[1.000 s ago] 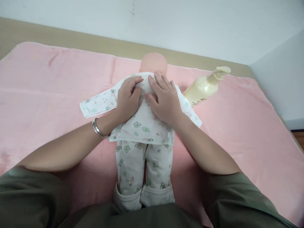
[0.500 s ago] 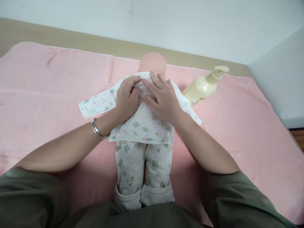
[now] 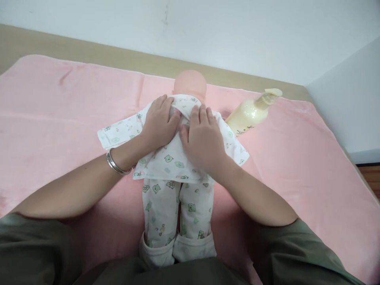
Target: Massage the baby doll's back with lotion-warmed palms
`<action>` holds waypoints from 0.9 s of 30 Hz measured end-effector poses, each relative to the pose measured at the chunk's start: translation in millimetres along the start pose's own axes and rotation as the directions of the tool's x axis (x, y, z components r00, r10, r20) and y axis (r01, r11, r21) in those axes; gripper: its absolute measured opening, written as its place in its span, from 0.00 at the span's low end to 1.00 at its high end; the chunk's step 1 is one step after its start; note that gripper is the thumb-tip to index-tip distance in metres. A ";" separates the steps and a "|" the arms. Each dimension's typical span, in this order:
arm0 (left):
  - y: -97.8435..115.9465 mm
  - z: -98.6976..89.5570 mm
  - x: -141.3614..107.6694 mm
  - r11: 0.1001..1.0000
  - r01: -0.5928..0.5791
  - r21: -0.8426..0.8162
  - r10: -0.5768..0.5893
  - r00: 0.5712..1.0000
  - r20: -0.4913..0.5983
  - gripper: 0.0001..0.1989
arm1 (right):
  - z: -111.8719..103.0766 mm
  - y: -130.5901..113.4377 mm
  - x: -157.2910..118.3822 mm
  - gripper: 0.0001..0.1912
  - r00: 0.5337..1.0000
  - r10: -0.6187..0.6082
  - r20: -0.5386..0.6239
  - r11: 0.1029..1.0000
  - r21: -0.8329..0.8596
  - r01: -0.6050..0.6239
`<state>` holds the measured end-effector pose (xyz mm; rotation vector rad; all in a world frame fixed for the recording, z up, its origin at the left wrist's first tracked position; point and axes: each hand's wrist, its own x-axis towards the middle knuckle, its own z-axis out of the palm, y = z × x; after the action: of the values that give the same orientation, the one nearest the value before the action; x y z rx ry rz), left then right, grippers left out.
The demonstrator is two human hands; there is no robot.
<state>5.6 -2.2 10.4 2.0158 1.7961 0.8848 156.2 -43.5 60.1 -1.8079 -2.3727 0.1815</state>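
Observation:
A bald baby doll [image 3: 190, 82] lies stretched out, its head at the far end, no face showing. It wears a white printed shirt [image 3: 170, 166] and matching trousers [image 3: 160, 209] with turned-up cuffs. My left hand [image 3: 160, 120] rests on the upper left of the shirt, fingers extended, a silver bangle on the wrist. My right hand [image 3: 203, 140] lies flat on the upper right of the shirt, fingers stretched toward the doll's neck. Between both hands the shirt's cloth is creased. The doll's own hands are hidden in the sleeves.
A pale yellow pump bottle [image 3: 247, 114] lies tilted on its side beside the doll's right-hand sleeve. Under everything spreads a pink blanket [image 3: 297, 158] on a wooden surface [image 3: 89, 48]. A white wall [image 3: 237, 35] rises behind.
Both hands have slid slightly apart on the shirt. My right hand has moved down from the neckline, and my left fingers have straightened from a curl. The view has shifted slightly.

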 end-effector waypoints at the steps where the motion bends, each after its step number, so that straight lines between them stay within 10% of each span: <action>1: 0.6 -0.5 0.1 1.000 0.014 -0.003 -0.014 1.000 0.006 0.35 | 1.2 -2.0 -3.3 0.37 1.000 -0.017 -0.015 1.000 -0.012 0.017; 11: 33.0 -7.8 -38.0 0.998 -0.044 0.044 0.042 0.999 0.029 0.31 | 4.8 30.3 37.9 0.38 1.000 0.016 0.014 0.984 0.176 -0.018; 20: -7.3 -5.5 6.2 0.996 0.007 -0.094 -0.015 0.996 -0.086 0.23 | -5.0 3.3 -2.5 0.34 0.995 -0.094 -0.032 0.992 -0.092 0.090; 27: 13.5 -5.4 -20.3 0.996 -0.089 0.005 0.089 0.995 -0.045 0.27 | 2.1 29.4 32.4 0.37 0.999 -0.024 -0.027 0.990 0.141 0.028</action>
<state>12.3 -25.2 17.6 2.1089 1.7435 0.9609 175.1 -4.5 54.0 -1.7043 -2.3022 0.3136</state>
